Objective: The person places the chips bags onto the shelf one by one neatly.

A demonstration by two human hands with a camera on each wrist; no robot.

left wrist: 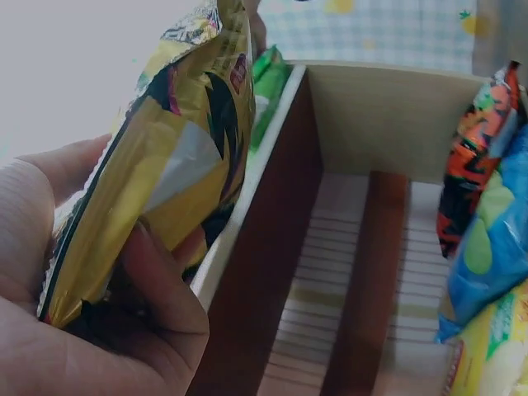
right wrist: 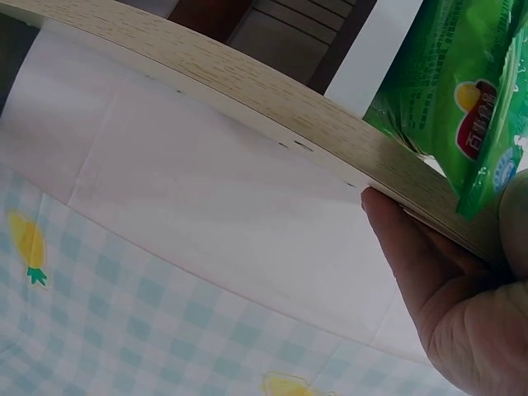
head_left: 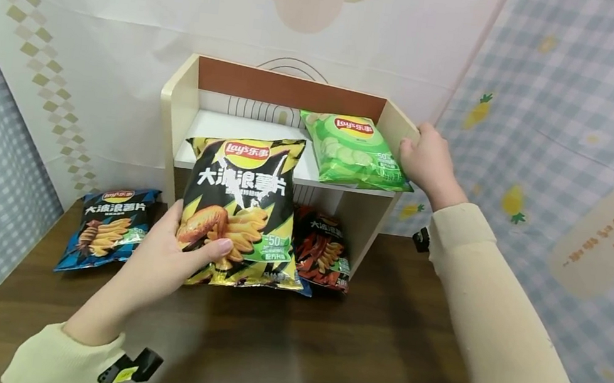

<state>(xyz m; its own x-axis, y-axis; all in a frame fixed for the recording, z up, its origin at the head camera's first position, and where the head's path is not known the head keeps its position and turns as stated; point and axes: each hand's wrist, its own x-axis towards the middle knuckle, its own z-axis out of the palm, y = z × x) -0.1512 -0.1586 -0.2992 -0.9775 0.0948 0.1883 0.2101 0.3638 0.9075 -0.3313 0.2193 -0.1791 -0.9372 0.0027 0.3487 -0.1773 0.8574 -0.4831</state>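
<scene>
My left hand [head_left: 174,261] holds a black and yellow bag of chips [head_left: 240,196] upright in front of the shelf's upper board, thumb across its front. In the left wrist view its fingers curl round the back of the bag [left wrist: 190,157]. My right hand [head_left: 429,164] grips the top edge of the small wooden shelf's [head_left: 170,119] right side panel. The right wrist view has the fingers [right wrist: 404,247] against the panel's outer face. A green bag of chips [head_left: 351,152] lies on the upper board, beside that panel.
Under the upper board sits a red and black chip bag [head_left: 322,253]; the left wrist view also has a blue bag [left wrist: 491,239] and a yellow bag [left wrist: 495,346] there. A blue and black bag [head_left: 112,226] lies on the brown table [head_left: 266,351], left of the shelf.
</scene>
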